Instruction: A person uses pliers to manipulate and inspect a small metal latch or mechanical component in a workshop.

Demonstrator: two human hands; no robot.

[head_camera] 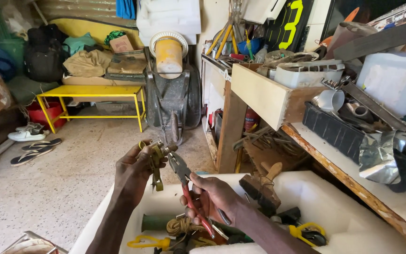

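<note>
1. At frame centre, the left hand point(135, 171) has its fingers clamped on a small metal fitting point(161, 150) with yellow-green wires.
2. The right hand point(212, 197) squeezes red-handled pliers point(184, 181), whose tip touches the fitting, above a white box point(334, 207).

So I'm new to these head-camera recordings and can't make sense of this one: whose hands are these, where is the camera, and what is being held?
There is one picture, taken by a camera worn on the person's head and looking down, so both arms reaching in from below are that person's own. The left hand holds a small metal fitting with yellow-green wires. The right hand grips red-handled pliers, whose jaws close on that fitting. Below the hands is a white tub holding a brush, a coil of twine, a green spool and yellow-handled tools. To the right stands a cluttered wooden workbench with a black tray of parts. Farther back are a yellow metal bench and sandals on the floor.
</note>
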